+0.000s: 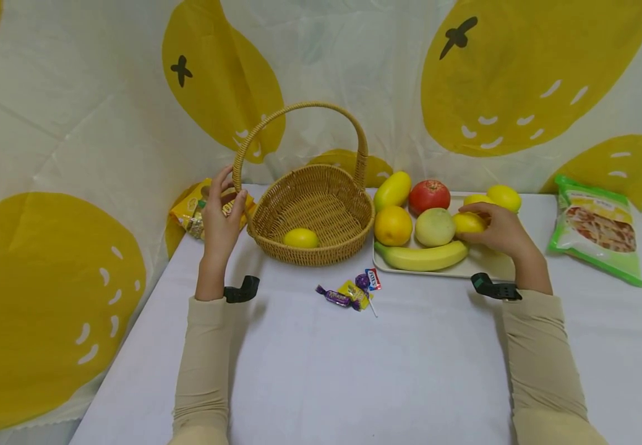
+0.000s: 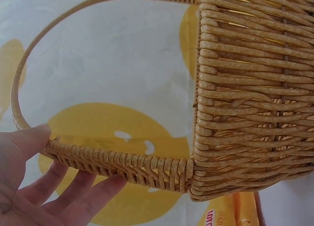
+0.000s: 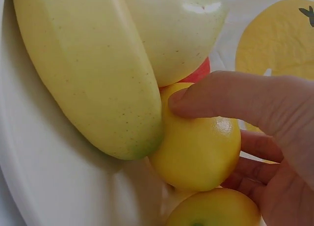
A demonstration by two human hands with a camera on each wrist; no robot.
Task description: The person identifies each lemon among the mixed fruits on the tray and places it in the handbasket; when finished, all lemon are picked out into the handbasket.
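Lemon [image 1: 468, 222], right of centre on the cream tray [image 1: 493, 262], is sitting in my right hand [image 1: 499, 232], whose grip is pinching it beside the banana [image 1: 421, 256]. My left hand [image 1: 221, 213] is curling round the wicker basket [image 1: 312, 216] handle left of centre; another lemon [image 1: 300, 238] is lying inside.

You get bright, even light in the head view, with soft shadows under your sleeves on the desk [image 1: 321, 371]. Right-wrist view looks dimmer, close-up slightly soft.
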